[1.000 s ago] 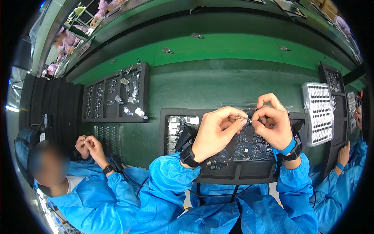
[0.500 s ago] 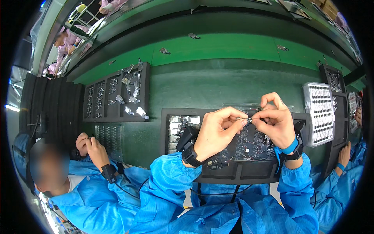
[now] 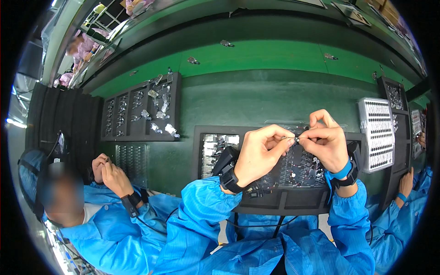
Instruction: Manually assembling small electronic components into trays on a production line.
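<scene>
While the left hand (image 3: 262, 153) and right hand (image 3: 327, 145) pinch a small part (image 3: 296, 139) above the black tray (image 3: 198, 158) near the table's near edge (image 3: 172, 172), fine adjustment seems underway; the next move likely needs steady alignment.

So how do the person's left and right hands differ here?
At the wrist, the right hand has a blue band beside its black strap; the left hand shows only black wristwear.
The right hand has one finger up; the left hand's spare fingers curl in.
Both pinch at one small component above the black compartment tray.
</scene>
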The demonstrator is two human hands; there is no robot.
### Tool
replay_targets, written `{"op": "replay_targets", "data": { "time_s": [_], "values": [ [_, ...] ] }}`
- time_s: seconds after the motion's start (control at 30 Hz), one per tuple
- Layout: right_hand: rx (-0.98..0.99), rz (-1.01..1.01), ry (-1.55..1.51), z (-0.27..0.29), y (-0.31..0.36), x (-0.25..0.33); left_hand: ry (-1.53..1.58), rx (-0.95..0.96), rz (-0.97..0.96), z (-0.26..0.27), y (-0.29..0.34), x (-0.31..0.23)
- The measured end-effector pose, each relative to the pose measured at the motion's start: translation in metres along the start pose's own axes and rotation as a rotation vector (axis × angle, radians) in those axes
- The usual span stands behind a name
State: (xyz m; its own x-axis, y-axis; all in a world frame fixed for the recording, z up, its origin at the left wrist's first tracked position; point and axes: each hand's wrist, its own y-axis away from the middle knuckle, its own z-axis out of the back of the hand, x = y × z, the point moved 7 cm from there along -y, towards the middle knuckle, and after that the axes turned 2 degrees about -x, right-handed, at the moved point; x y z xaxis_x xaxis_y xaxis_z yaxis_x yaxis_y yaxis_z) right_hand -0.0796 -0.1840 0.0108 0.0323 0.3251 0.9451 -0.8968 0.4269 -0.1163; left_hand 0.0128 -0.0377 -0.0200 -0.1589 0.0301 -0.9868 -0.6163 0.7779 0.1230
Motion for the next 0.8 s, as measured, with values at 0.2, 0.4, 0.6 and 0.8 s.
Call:
{"op": "replay_targets", "data": {
  "time_s": [0.2,0.4,0.6,0.8],
  "values": [
    [0.021,0.039,-0.064,-0.002,-0.004,0.008,0.035,-0.019,-0.108,0.007,-0.001,-0.018],
    [-0.056,0.107,-0.07,0.003,-0.004,0.018,0.052,-0.268,-0.357,0.07,0.015,-0.084],
    [-0.07,0.204,0.049,0.004,-0.001,0.029,-0.067,-0.361,-0.265,0.107,0.051,-0.1],
    [-0.092,0.328,0.03,0.013,0.0,0.038,-0.409,-0.308,-0.1,0.096,0.069,-0.046]
  ]
}}
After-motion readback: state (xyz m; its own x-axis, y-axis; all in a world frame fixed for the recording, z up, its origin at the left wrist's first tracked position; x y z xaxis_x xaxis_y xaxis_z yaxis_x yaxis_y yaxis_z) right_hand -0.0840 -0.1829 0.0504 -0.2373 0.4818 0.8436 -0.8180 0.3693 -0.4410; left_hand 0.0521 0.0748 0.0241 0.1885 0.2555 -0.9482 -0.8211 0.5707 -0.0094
